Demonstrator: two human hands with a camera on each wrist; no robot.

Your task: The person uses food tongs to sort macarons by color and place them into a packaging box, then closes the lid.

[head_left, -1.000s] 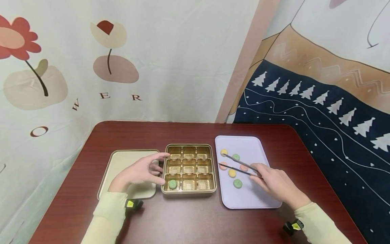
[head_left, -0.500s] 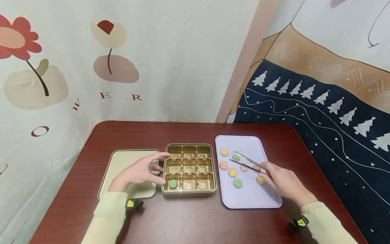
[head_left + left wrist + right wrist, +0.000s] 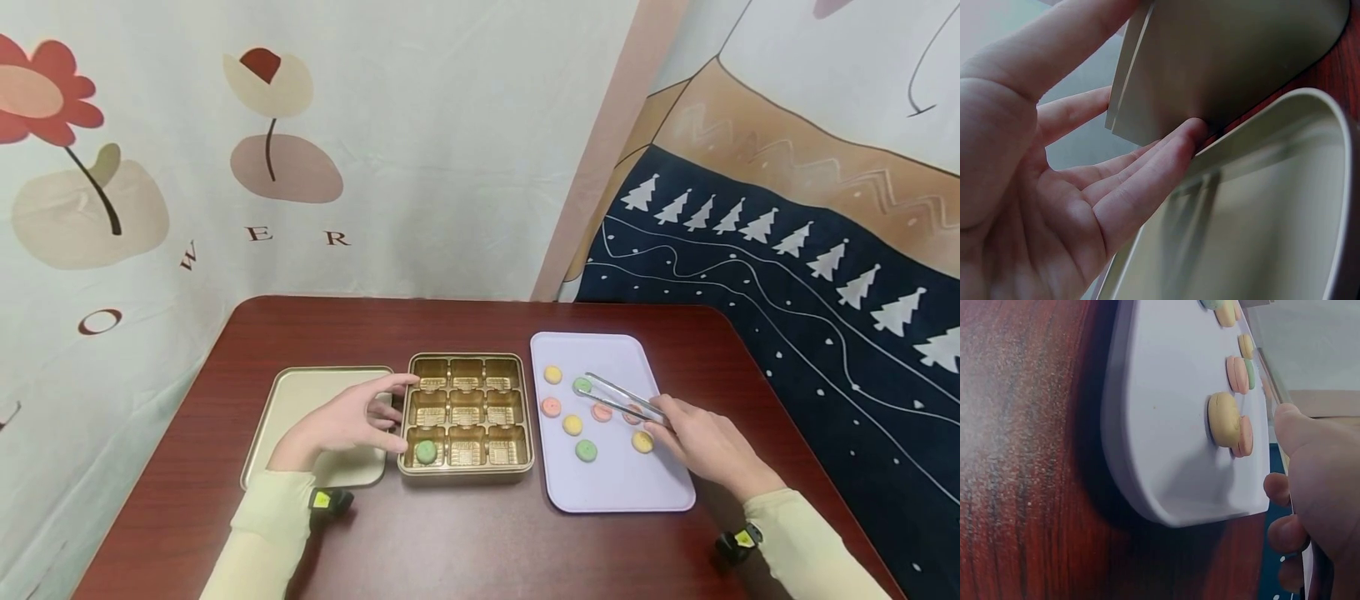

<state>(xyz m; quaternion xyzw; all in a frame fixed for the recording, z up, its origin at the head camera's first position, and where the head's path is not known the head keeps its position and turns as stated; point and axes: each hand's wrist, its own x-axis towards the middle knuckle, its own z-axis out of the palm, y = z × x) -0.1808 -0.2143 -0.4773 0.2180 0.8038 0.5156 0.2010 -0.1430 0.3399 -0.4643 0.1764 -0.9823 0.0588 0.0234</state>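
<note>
My left hand is at the left side of the gold box, its fingers extended and spread. In the left wrist view, fingertips rest against the box's outer wall. The box's insert has several compartments, and a green macaron sits in the front left one. My right hand holds metal tongs over the lavender tray. The tong tips reach either side of the rear green macaron. In the right wrist view, the hand grips the tongs, whose tips are mostly hidden.
Several other macarons lie on the tray, among them a yellow one, a pink one and a front green one. A pale gold lid lies left of the box, partly under the left hand. The dark red table meets a printed curtain behind.
The tongs have shifted right, away from the left-hand yellow and pink macarons to the rear green one, and their tips have come closer together. The left hand has stayed in place.
</note>
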